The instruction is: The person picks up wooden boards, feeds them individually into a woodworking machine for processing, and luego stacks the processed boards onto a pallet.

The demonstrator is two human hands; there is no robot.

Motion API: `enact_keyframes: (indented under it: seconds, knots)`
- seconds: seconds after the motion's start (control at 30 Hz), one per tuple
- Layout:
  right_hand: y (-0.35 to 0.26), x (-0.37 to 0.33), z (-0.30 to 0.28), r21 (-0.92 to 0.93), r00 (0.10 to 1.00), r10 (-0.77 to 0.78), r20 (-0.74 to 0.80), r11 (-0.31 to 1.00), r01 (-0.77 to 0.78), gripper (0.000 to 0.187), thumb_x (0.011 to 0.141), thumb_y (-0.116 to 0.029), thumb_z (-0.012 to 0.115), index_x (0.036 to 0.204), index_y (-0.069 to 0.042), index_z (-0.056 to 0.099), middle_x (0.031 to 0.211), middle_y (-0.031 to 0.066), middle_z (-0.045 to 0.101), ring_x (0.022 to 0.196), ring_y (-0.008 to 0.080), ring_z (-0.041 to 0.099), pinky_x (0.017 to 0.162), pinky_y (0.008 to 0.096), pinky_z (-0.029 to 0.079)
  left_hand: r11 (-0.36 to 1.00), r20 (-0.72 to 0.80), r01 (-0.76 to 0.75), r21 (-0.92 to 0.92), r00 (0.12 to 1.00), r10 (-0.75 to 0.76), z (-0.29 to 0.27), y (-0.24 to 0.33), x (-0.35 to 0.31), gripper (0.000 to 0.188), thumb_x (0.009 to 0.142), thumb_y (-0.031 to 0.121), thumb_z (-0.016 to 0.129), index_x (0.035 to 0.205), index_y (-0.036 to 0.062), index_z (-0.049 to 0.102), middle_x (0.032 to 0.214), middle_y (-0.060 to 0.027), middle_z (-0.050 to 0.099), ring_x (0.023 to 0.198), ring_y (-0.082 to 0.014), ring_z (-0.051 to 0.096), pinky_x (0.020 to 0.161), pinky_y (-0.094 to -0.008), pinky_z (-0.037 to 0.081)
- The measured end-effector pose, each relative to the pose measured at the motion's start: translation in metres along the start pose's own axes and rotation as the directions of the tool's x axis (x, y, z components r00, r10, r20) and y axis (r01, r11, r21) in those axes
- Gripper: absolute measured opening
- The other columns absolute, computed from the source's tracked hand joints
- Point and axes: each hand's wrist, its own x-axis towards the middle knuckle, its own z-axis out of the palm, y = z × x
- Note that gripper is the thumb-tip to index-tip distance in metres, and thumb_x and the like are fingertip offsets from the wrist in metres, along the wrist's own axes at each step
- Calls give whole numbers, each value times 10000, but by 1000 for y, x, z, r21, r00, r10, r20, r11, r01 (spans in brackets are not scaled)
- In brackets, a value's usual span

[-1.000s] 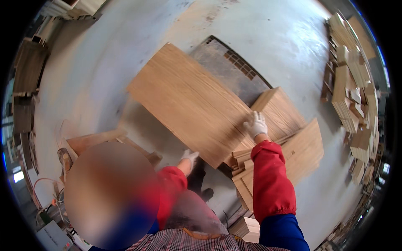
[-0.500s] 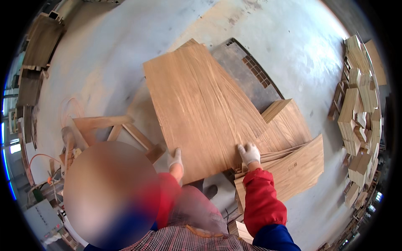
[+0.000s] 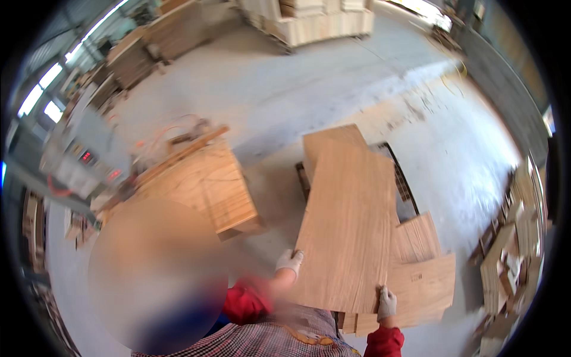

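Note:
A large brown wood-grain panel extends away from my body, gripped by both gloved hands. My left hand is closed around its left edge, and my right hand grips the near right corner, thumb on the top face. Under and beside the panel's right side lie several loose panels, one bearing a small dark mark and another board behind it. Beyond the held panel's far end shows a further brown panel. The fingers under the panel are hidden.
To the left stands a pale wooden worktable, beside a grey control box with red displays. Stacked boards line the right side; a large pale stack stands at the back. A blurred disc hides the lower left.
My view has swung left and up, bringing the worktable and back stack into sight. The held panel has turned and sits nearer my body; both hands still grip it.

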Motion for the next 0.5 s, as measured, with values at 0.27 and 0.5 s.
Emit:
enact_keyframes:
  seconds: [0.27, 0.5]
  knots:
    - [8, -76, 57, -1, 965, -254, 65, 967, 255, 369, 943, -316, 558, 746, -12, 628, 665, -44, 532, 615, 52, 443, 541, 223, 378, 978, -195, -110, 179, 970, 144, -120, 12, -89, 367, 888, 377, 560, 1032, 45, 623, 891, -164, 663, 842, -307, 629, 771, -402, 471]
    - [38, -138, 151, -100, 944, -258, 206, 954, 283, 429, 944, -338, 551, 617, -62, 520, 582, -73, 430, 556, 41, 341, 475, 234, 276, 974, -244, -17, 225, 967, 74, -252, -39, -101, 467, 893, 401, 504, 1142, 19, 599, 1062, -207, 639, 1001, -334, 604, 849, -383, 457]
